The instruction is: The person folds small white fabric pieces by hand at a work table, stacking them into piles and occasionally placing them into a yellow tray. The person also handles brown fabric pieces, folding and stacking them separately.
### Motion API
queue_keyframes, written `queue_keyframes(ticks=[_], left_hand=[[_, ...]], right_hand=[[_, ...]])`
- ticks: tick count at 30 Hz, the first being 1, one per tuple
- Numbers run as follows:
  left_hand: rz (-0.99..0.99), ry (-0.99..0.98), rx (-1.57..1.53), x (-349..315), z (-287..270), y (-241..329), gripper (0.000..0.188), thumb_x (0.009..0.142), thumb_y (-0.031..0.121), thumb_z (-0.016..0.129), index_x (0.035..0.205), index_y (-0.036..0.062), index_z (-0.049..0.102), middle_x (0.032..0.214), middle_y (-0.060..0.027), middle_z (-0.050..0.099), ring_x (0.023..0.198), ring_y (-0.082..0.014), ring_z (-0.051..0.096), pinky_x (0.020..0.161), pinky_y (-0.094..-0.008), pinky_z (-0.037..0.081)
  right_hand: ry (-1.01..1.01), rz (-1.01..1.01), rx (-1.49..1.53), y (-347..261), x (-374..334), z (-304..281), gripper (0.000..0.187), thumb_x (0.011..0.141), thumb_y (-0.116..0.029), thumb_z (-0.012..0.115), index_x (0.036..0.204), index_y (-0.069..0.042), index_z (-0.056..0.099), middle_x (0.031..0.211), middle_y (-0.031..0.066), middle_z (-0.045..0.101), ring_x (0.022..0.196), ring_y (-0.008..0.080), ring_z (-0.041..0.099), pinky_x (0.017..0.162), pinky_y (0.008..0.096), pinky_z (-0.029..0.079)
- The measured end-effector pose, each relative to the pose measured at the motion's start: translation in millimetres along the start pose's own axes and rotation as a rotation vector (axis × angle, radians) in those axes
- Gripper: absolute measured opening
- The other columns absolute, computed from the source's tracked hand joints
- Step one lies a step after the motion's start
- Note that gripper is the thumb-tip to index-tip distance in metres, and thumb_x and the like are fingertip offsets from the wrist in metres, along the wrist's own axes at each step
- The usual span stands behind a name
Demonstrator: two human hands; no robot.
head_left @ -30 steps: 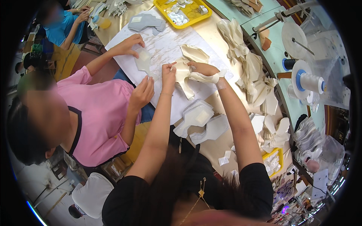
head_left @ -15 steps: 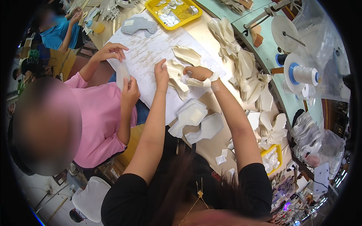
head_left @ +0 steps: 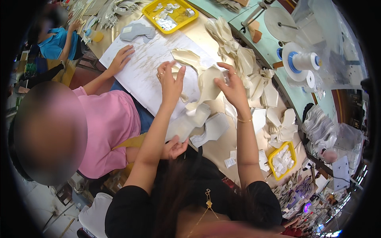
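My right hand (head_left: 235, 88) pinches the upper right edge of a cream, curved, cut piece (head_left: 209, 84) of thin sheet material, which hangs over the white sheet. To its left, my left hand (head_left: 170, 82) is raised with thumb and fingers apart, and nothing shows between them. Partly behind that hand lies another cream piece (head_left: 175, 70). Just beyond, a stack of cream pieces (head_left: 185, 57) rests on the white sheet (head_left: 137, 73). A white-grey stack (head_left: 183, 123) lies nearer, beside my left forearm, with a co-worker's hand (head_left: 174, 147) at its near edge.
The co-worker in pink (head_left: 109, 131) sits at my left, other hand (head_left: 122, 59) on the sheet. Grey pieces (head_left: 137, 31) and a yellow tray (head_left: 194, 15) lie at the far side. Cream piles (head_left: 242, 59), a smaller yellow tray (head_left: 293, 148) and thread spools (head_left: 305, 60) are rightward.
My hands have moved apart, and the right now lifts a cream piece by its edge. The co-worker's strip is out of sight; one of their hands has come down to the white-grey stack.
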State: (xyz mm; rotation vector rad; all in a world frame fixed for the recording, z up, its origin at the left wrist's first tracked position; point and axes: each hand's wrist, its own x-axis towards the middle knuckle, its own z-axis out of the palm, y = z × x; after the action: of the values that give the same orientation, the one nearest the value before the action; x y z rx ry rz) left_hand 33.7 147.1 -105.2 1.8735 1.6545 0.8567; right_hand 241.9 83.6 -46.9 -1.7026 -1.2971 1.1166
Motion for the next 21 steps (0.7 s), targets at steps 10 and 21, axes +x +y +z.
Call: queue_keyframes(ticks=[10,21], left_hand=[[0.146,-0.347,-0.721,-65,-64,120,0.018,0.079,0.000,0.067,0.097,0.0011,0.068,0.086,-0.0087,0.068,0.076,-0.0186,0.064,0.067,-0.0258,0.050],[0.836,-0.308,-0.398,-93,-120,125,0.027,0.064,-0.004,0.066,0.089,0.0065,0.068,0.086,-0.0028,0.067,0.078,-0.0201,0.063,0.068,-0.0317,0.047]], right_hand=[[0.074,-0.229,0.197,-67,-106,-41,0.024,0.083,-0.013,0.069,0.104,-0.001,0.065,0.096,0.0121,0.067,0.086,0.0190,0.065,0.078,0.0283,0.049],[-0.022,-0.632,-0.369,-115,-168,-55,0.023,0.067,-0.005,0.069,0.090,-0.011,0.069,0.086,0.0003,0.067,0.070,0.0188,0.065,0.056,0.0278,0.051]])
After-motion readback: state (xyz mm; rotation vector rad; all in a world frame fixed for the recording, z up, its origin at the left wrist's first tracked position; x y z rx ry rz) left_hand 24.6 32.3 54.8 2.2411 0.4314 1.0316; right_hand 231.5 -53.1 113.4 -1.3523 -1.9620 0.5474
